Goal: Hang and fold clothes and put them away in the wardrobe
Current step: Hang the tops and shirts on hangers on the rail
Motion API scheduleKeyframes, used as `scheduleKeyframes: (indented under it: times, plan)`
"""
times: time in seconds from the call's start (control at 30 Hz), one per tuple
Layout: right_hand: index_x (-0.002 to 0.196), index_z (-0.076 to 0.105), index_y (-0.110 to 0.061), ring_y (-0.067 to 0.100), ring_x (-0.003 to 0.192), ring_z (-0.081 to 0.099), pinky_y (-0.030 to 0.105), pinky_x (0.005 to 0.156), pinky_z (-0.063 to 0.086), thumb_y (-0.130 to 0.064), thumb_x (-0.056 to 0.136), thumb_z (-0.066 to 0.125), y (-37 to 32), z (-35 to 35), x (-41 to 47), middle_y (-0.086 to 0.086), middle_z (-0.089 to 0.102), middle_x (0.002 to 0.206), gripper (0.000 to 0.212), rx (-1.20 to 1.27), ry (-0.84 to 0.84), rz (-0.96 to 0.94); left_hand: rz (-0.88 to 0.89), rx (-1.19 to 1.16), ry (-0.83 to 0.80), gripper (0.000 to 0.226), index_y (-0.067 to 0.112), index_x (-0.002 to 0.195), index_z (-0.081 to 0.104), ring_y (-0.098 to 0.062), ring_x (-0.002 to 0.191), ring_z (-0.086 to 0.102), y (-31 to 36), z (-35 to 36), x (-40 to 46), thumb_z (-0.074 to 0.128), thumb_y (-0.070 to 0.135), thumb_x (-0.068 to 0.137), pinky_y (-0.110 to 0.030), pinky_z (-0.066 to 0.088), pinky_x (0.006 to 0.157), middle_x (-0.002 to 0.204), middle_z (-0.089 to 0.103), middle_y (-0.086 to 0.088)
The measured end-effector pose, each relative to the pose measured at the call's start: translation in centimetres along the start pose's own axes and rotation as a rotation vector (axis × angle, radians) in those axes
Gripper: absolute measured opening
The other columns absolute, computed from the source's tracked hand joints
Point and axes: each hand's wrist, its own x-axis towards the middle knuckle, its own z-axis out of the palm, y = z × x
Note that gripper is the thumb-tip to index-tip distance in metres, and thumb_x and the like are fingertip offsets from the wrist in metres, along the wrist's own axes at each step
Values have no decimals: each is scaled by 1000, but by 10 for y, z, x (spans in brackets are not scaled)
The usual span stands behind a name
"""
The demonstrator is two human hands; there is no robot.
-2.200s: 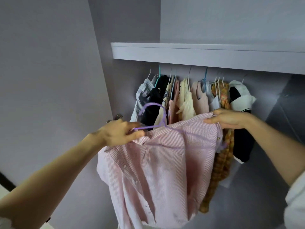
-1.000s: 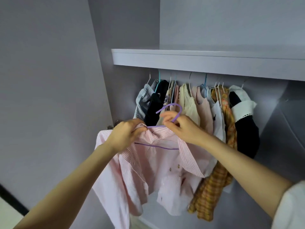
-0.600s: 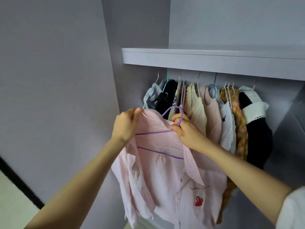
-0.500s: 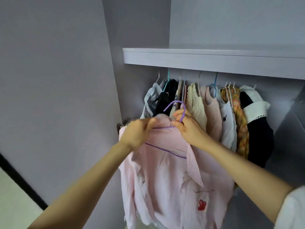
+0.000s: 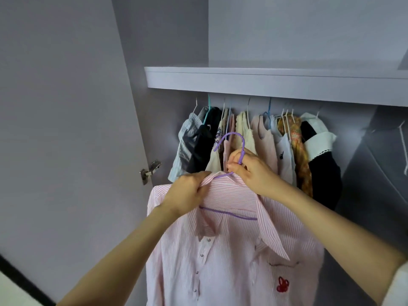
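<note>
Left hand (image 5: 187, 191) pinches pink striped cotton shirt (image 5: 231, 250) collar | right hand (image 5: 249, 171) grasps purple plastic hanger (image 5: 234, 146) neck | we square shoulders, then hook the rail.

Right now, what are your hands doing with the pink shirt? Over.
Right hand pinching purple hanger at its neck. Left hand gripping pink striped shirt collar. Shirt on hanger, not yet hung. Hanging clothes crowd the space ahead.
</note>
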Motion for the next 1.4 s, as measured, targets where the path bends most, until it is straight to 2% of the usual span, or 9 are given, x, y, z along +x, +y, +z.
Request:
scheduleKeyframes:
  times: [0.1, 0.33, 0.53, 0.73, 0.83, 0.93, 1.07, 1.17, 1.4]
  plan:
    - [85, 61, 5, 23, 82, 55, 29, 78, 41, -15, 94, 51, 13, -12, -9, 24, 60, 87, 24, 43, -144, 179, 1, -111, -20, 38, 14, 131, 53, -27, 109, 59, 0, 2, 4, 49, 9, 93, -26, 40, 94, 122, 64, -7]
    - [95, 61, -3, -7, 67, 51, 8, 68, 40, 4, 85, 61, 25, -20, -36, 2, 58, 83, 12, 190, -277, 334, -127, -186, 7, 39, 16, 128, 46, -38, 92, 58, 5, 15, 5, 49, 4, 91, -40, 43, 80, 95, 66, -19]
    - [80, 64, -32, 11, 92, 62, 21, 86, 46, 8, 85, 55, 39, -30, -38, -1, 67, 94, 41, 59, -179, 382, -184, -224, 0, 33, 12, 126, 45, -28, 76, 52, 1, 13, 3, 50, 7, 93, -33, 38, 74, 84, 62, -13]
    - [85, 66, -5, 13, 72, 55, 15, 60, 45, 10, 88, 49, 44, -34, -38, 6, 61, 80, 24, 296, -110, 685, -282, -290, -17, 37, 20, 122, 48, -22, 83, 55, 2, 6, 3, 57, 35, 90, -21, 31, 67, 93, 64, -11]
    - [85, 66, -16, 16, 89, 59, 15, 76, 44, 6, 85, 54, 36, -32, -38, 2, 64, 90, 25, -20, -257, 524, -325, -298, -50, 39, 24, 118, 50, -16, 92, 52, 3, 5, 3, 60, 44, 86, -21, 33, 75, 104, 61, -1]
    - [102, 58, -24, 8, 108, 54, 19, 93, 41, -5, 88, 59, 20, -33, -37, -7, 59, 109, 24, 122, -259, 342, -334, -319, -99, 36, 26, 112, 51, -18, 92, 56, 5, 5, 5, 63, 44, 83, -25, 39, 76, 105, 63, -1]
    - [93, 61, -6, 28, 82, 60, 33, 80, 47, -3, 95, 46, -2, -20, -29, -1, 66, 85, 16, 182, -86, 184, -272, -265, -95, 28, 24, 114, 53, -25, 95, 59, 8, 12, 9, 56, 37, 90, -31, 44, 82, 100, 67, -8]
    - [88, 58, 1, 3, 57, 53, 16, 59, 43, 0, 96, 38, -3, -13, -25, -2, 59, 70, 21, 164, 30, 224, -184, -161, 22, 31, 18, 124, 56, -30, 101, 59, 9, 19, 7, 51, 26, 94, -30, 41, 87, 108, 65, -11]
    - [78, 61, -1, 3, 63, 47, 12, 67, 36, 1, 93, 46, -6, -6, -16, -1, 46, 80, 22, -61, 61, 99, 28, -119, -22, 37, 16, 116, 65, -25, 101, 61, 14, 23, 7, 39, 33, 96, -27, 44, 83, 111, 68, -4]
